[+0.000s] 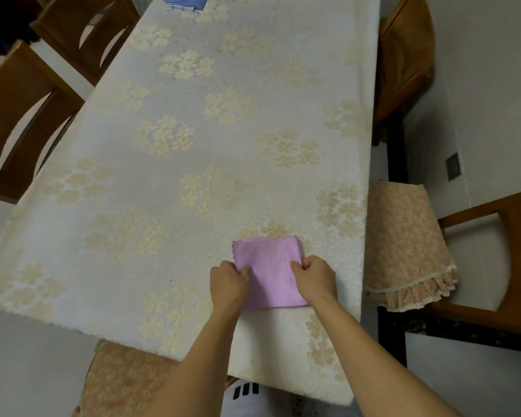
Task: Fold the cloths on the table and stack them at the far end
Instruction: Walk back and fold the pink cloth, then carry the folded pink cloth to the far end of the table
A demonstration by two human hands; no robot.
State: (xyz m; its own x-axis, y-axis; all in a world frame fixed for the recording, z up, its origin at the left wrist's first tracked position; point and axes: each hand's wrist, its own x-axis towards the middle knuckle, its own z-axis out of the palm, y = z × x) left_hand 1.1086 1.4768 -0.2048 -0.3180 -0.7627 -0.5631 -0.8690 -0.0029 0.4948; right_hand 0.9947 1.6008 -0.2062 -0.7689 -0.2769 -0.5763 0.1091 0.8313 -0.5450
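- a purple cloth [271, 270] is lying folded into a rough square on the table [193, 139], close to the table's near right corner.
- the left hand [228, 281] is pinching the purple cloth's left edge, fingers curled in with the thumb lying on top of the fabric.
- the right hand [313, 278] is pinching the purple cloth's right edge in the same way, knuckles bent and fingertips tucked against the fabric.
- the two hands are sitting on opposite sides of the purple cloth, with a strip of its dotted surface showing between them; its near edge is lying flat between the forearms.
- a blue folded cloth [185, 2] is resting at the table's far end, well apart from the purple cloth and partly cut off by the top of the view.
- the table is wearing a white tablecloth with pale gold flower clusters.
- wooden chairs [27, 121] are standing along the table's left side.
- a cushioned chair [403, 245] with a frilled floral cover is standing just beside the table's right edge, near the purple cloth.
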